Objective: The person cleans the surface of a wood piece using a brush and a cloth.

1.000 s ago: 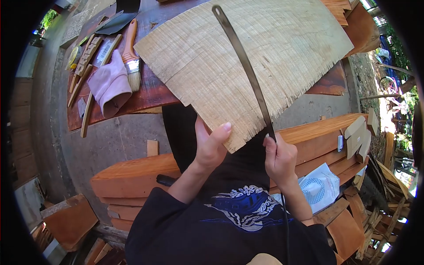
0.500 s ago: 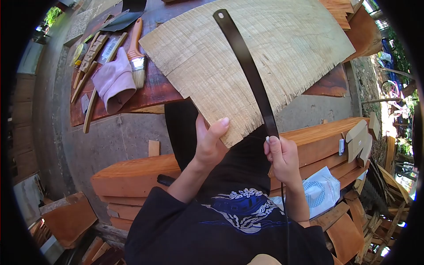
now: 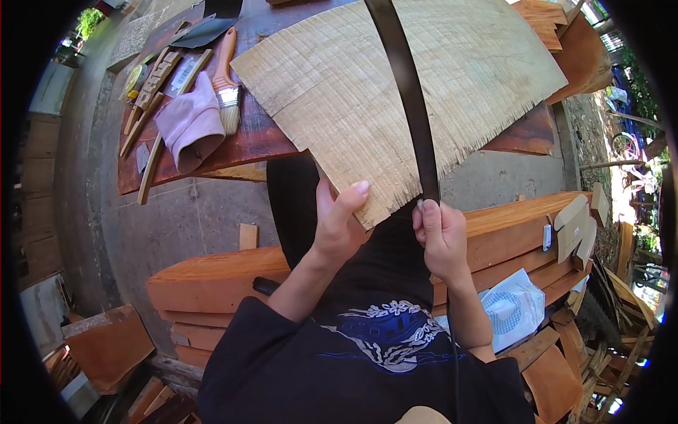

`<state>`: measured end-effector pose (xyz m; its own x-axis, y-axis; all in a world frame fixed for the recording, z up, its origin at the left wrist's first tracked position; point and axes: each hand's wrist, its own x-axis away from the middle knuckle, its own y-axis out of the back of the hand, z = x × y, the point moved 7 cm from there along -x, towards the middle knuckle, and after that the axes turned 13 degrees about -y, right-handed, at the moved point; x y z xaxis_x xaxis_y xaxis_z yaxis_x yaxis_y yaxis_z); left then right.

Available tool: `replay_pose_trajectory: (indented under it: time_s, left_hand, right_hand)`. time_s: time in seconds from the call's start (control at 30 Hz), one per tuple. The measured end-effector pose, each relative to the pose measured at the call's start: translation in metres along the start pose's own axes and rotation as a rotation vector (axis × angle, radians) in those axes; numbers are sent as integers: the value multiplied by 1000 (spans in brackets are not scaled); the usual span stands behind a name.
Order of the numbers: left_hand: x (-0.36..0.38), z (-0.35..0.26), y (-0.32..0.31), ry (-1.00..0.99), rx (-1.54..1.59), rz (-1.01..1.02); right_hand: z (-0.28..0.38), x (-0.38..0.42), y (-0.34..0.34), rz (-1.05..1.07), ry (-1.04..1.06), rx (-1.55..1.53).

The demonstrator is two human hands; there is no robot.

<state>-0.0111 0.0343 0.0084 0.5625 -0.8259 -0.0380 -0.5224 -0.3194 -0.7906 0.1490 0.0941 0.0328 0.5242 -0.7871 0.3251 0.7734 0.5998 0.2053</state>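
A wide, pale sheet of rough-sawn wood veneer (image 3: 395, 85) lies across a dark red workbench (image 3: 240, 145), its ragged near edge hanging over the bench. My left hand (image 3: 337, 222) grips that near corner, thumb on top. My right hand (image 3: 439, 237) is closed around the lower end of a long, thin, dark metal strip (image 3: 406, 92). The strip runs up and away over the veneer, and its far end leaves the top of the view.
On the bench's left part lie a paintbrush (image 3: 227, 78), a pink cloth (image 3: 191, 124), several wooden sticks and a dark scraper (image 3: 205, 30). Orange-brown planks (image 3: 212, 279) are stacked below my arms, with a white bag (image 3: 512, 304) and wood scraps at the right. Concrete floor lies between.
My right hand has pushed the metal strip farther up over the veneer, so its holed tip has left the view. The left hand keeps its hold on the veneer's corner.
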Motion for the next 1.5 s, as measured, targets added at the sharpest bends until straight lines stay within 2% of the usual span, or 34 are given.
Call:
replay_pose_trajectory:
  time_s: [0.13, 0.23, 0.3, 0.37, 0.4, 0.5, 0.6, 0.63, 0.73, 0.87, 0.9, 1.03, 1.17, 1.27, 1.3, 1.4, 1.5]
  left_hand:
    - [-5, -2, -3, -52, -37, -12]
    - [3, -1, -2, -10, -51, 6]
    - [0, -3, -5, 14, -20, 18]
    - [0, -3, -6, -48, -58, 14]
    - [-1, -4, -5, -90, -77, 9]
    - [3, 1, -1, -33, -24, 35]
    - [0, -2, -3, -65, -30, 46]
    - [-3, -3, -4, -70, -28, 21]
    - [0, -3, -2, -68, -37, -22]
    - [1, 1, -1, -42, -48, 59]
    - [0, -2, -2, -54, -48, 68]
    - [2, -1, -2, -84, -57, 4]
    - [-1, 1, 2, -51, -28, 45]
    - [-6, 0, 1, -86, -42, 42]
    - [-2, 1, 2, -87, -46, 27]
    - [-2, 1, 1, -50, -33, 51]
    - [-3, 0, 2, -102, -56, 13]
  right_hand:
    - [-15, 16, 4, 30, -53, -26]
    - [2, 3, 4, 52, -48, -27]
    - [-11, 9, 2, 43, -45, -48]
    - [-25, 23, 1, 85, -68, -58]
    - [-20, 17, 3, 84, -43, -31]
    - [-1, 2, 4, 92, -25, -10]
    - [-10, 5, -1, 65, -36, -47]
    - [-19, 16, 5, 73, -99, 5]
    - [-7, 15, 15, 0, -42, 147]
    - [-2, 7, 2, -82, 38, 36]
    - [-12, 17, 0, -61, -6, 14]
    - [-8, 13, 12, -109, 72, 153]
    - [-20, 25, 3, -65, -16, 80]
    - [-11, 24, 9, -200, 101, 211]
    - [-7, 18, 12, -198, 78, 281]
    - [18, 14, -1, -301, 265, 359]
    - [3, 30, 0, -336, 288, 470]
